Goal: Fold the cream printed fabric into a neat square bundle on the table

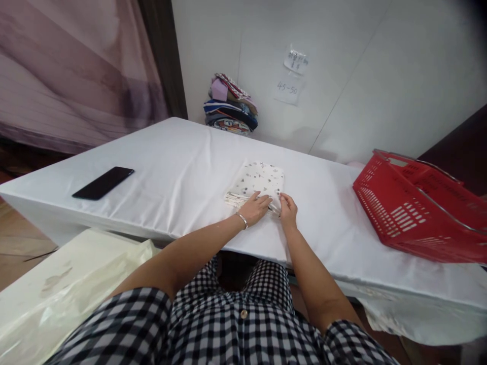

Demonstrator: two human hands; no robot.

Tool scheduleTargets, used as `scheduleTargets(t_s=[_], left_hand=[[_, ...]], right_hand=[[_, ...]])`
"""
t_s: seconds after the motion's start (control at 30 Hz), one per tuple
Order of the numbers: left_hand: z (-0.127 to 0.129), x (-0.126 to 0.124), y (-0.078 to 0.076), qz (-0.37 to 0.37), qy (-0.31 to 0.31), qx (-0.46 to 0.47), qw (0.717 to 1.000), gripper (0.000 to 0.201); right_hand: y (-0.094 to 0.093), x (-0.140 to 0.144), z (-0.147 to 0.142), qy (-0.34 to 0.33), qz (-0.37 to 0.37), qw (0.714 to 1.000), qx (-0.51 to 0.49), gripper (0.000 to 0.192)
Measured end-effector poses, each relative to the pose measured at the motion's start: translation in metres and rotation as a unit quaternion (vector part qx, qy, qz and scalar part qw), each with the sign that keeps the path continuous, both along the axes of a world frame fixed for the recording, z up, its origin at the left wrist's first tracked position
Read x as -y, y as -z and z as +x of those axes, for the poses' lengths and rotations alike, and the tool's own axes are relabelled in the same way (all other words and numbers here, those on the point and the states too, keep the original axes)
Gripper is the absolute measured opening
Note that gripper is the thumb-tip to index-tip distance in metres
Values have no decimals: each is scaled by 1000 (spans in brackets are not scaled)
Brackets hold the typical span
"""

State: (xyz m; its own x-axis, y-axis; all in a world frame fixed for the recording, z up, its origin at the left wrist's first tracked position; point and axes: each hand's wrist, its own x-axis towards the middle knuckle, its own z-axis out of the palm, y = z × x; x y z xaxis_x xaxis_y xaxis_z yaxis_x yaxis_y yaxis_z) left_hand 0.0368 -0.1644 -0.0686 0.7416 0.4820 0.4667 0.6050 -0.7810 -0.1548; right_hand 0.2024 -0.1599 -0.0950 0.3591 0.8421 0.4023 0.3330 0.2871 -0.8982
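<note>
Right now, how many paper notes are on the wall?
2. The upper note and the lower note hang just beneath it, above the table's far edge, right of the stacked fabrics. None appear hidden.

Two bare hands are seen at the near middle: one left hand [256, 208], one right hand [288, 209]. One silver bracelet [242, 220] is counted on the left wrist. One folded white cloth with small dark print [259, 183] is noted on one long table under a white cover [171, 172]. One flat black phone [103, 182] is recorded far left. One red plastic basket with wire handles [414, 208] is counted at right. One pile of mixed coloured fabrics [231, 105] is seen far back. Two white paper notes [291, 76] are counted on the wall. One cream plastic sheet [64, 284] is noted near left.
</note>
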Motion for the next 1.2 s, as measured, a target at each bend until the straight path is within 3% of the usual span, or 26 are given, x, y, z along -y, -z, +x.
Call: scheduleTargets(t_s=[0.23, 0.4, 0.8, 1.0, 1.2], left_hand=[[-3, 5, 8, -15, -25, 41, 999, 28], [-5, 9, 8, -13, -25, 31, 999, 28], [20, 13, 10, -29, -39, 20, 999, 33], [18, 15, 14, -10, -47, 35, 998, 29], [16, 13, 18, 0, -45, 55, 997, 24]], right_hand=[[10, -10, 5, 48, -92, 995, -7, 35], [10, -11, 4, 44, -97, 994, 7, 36], [5, -9, 2, 37, -118, 989, 76, 38], [-6, -40, 10, 15, -205, 962, 178, 44], [-19, -84, 8, 24, -218, 954, 205, 46]])
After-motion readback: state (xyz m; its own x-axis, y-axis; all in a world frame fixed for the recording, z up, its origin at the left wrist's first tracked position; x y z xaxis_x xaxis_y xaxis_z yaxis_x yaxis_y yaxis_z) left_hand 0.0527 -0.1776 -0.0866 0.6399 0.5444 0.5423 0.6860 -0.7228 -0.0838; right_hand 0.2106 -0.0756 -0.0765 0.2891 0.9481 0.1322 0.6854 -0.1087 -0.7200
